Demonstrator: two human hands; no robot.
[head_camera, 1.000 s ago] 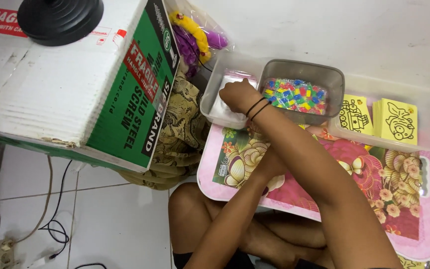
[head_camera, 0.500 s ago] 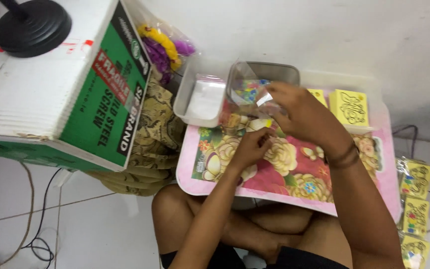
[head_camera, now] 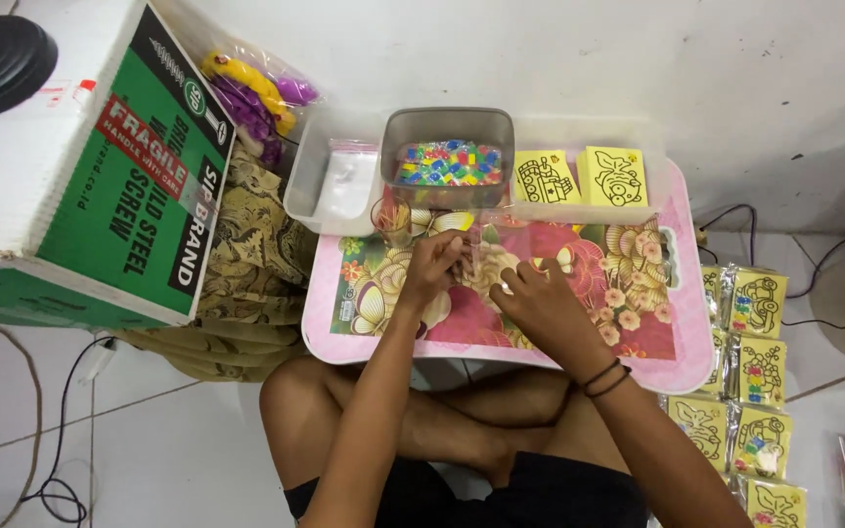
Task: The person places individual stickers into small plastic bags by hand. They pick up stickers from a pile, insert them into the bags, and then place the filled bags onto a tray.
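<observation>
Green-sided cardboard box (head_camera: 149,186) stands far left; on the pink floral tray (head_camera: 638,342) the left hand (head_camera: 434,266) and right hand (head_camera: 540,303) pinch a small clear plastic bag (head_camera: 486,249) between closed fingertips; behind sits a grey tub of coloured beads (head_camera: 449,156); yellow picture packets (head_camera: 755,372) lie right.
</observation>
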